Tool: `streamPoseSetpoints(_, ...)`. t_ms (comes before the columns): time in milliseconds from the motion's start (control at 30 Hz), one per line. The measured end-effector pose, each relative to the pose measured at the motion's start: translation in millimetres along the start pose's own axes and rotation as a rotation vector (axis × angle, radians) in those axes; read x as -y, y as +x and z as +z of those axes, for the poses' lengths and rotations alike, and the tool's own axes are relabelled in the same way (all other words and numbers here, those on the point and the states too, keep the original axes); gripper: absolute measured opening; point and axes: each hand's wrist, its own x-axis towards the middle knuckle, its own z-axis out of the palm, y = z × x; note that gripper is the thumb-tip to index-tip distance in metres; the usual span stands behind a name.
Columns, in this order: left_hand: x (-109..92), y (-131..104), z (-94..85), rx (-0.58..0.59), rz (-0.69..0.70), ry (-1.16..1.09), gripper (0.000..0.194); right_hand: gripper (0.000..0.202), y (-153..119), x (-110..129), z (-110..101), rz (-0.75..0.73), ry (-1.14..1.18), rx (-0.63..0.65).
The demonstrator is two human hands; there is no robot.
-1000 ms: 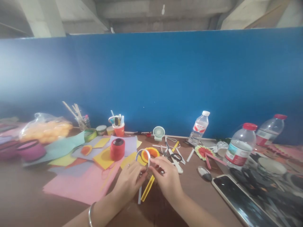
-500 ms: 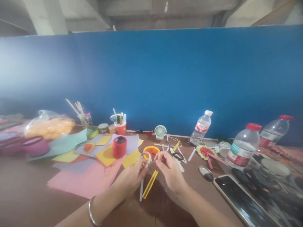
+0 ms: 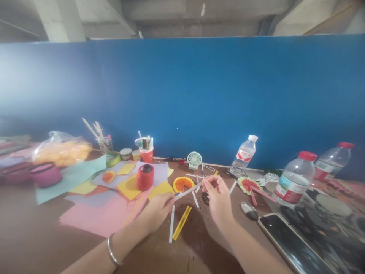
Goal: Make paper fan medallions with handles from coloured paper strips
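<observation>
A narrow white strip [image 3: 188, 190] is stretched between my hands, rising slightly to the right. My left hand [image 3: 159, 209] pinches its left end, and my right hand [image 3: 219, 199] has the other end between thumb and fingers. Just behind the strip lies an orange and yellow pleated paper fan [image 3: 183, 184]. Below it on the table are a folded yellow paper strip [image 3: 181, 223] and another white strip [image 3: 171, 224], side by side. Scissors [image 3: 205, 198] lie behind my right hand, which hides much of them.
Coloured paper sheets [image 3: 94, 217] and a red spool-like object [image 3: 145, 177] lie left. A small fan [image 3: 194, 160] stands behind. To the right are a second pleated fan [image 3: 249, 186], a spoon-shaped object [image 3: 249, 210], a phone [image 3: 293, 243] and water bottles [image 3: 296, 179].
The white strip was curled in a loop by my left hand and is now pulled straight. My right hand has moved right and up, gripping its end.
</observation>
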Motion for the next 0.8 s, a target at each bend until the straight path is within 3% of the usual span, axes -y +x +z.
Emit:
streamPoseSetpoints(167,0.1,1.9,0.3,-0.004,-0.055,0.002,0.028,0.027,6.1,-17.0,-6.5,-0.017,-0.073,-0.114)
streamPoseSetpoints(267,2.9,2.2,2.3,-0.019,-0.054,0.040,0.027,0.039,1.4,-14.9,-6.1,-0.258,-0.328,-0.165)
streamPoseSetpoints(300,4.7,2.4,3.8,-0.026,-0.042,0.048,0.026,0.038,-1.7,-11.8,-4.8,-0.386,-0.434,-0.109)
streamPoseSetpoints(367,8.5,2.9,7.4,-0.037,-0.006,0.059,0.024,0.030,-9.5,-5.3,-0.1,-0.626,-0.583,0.176)
streamPoseSetpoints(433,11.0,3.2,10.7,-0.039,0.048,0.046,0.021,0.034,-17.3,-2.6,5.8,-0.762,-0.680,0.428)
streamPoseSetpoints(533,10.9,2.3,12.8,-0.017,0.151,0.015,0.022,0.031,-25.1,-8.0,12.1,-0.743,-0.779,0.558)
streamPoseSetpoints(800,11.2,0.8,15.0,-0.035,0.214,0.199,0.021,0.018,-28.5,-10.8,12.3,-0.671,-0.826,0.490)
